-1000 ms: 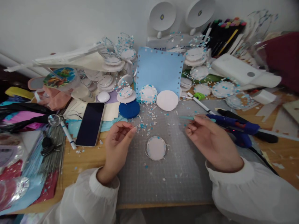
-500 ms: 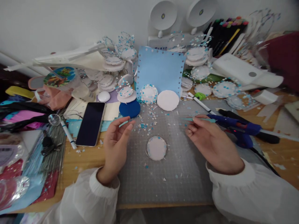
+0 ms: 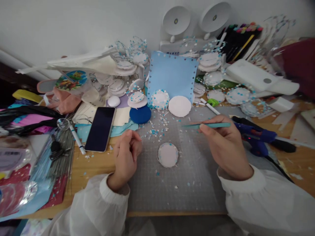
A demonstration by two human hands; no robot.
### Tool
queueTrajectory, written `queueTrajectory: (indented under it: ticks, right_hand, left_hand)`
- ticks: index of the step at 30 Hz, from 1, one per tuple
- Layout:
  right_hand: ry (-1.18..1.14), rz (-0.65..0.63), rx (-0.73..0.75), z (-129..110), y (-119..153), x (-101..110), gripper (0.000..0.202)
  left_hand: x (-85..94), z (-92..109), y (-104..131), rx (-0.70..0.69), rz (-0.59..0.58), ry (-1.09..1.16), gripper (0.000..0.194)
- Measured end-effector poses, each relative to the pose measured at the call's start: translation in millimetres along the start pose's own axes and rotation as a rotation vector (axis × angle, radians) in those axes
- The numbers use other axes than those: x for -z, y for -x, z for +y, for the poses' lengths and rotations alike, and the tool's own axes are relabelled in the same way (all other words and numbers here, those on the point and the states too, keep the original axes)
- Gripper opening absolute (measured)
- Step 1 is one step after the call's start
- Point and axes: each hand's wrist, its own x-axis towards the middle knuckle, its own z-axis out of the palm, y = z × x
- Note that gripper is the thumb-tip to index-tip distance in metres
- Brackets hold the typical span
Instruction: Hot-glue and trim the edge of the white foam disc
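My right hand grips a pair of teal tweezers, their thin tips pointing left above the grey cutting mat. My left hand is closed at the mat's left edge, fingers curled in against the thumb; whether anything is inside is hidden. Between the hands, a round white disc with small blue and white bits around its rim lies flat on the mat. Behind it are loose tiny confetti pieces. A blue round pad lies beyond my left hand.
A phone and a white pen lie left. A blue glue gun with a lit red light rests right. At the back are a blue card, a white oval disc and several decorated white discs. A twin-headed lamp stands behind.
My left hand's fingers have curled closed from a looser, more open pose. My right hand has turned, bringing the tweezers into fuller view. The whole view has shifted slightly.
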Motion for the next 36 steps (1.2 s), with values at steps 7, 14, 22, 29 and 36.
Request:
queueTrajectory:
  ticks: [7, 14, 22, 29, 36]
  right_hand:
    - [0.221, -0.231, 0.147, 7.8, -11.4, -15.5, 0.023]
    - [0.406, -0.323, 0.228, 21.2, -14.4, -25.3, 0.016]
    - [0.562, -0.401, 0.296, 28.5, -14.5, -26.3, 0.011]
    - [0.647, -0.312, 0.391, 25.4, -15.0, -23.4, 0.009]
    - [0.492, -0.289, 0.313, 23.0, -13.4, -21.5, 0.011]
  left_hand:
    - [1.8, -4.5, 2.9, -0.056, -0.037, -0.021, 0.012]
    - [2.1, -2.7, 4.4, -0.016, -0.041, -0.006, 0.014]
    - [3.1, -4.0, 5.5, 0.020, -0.050, -0.006, 0.015]
    - [2.9, -5.3, 4.8, 0.037, -0.062, -0.005, 0.016]
    - [2.7, -4.1, 4.8, 0.047, -0.055, -0.021, 0.016]
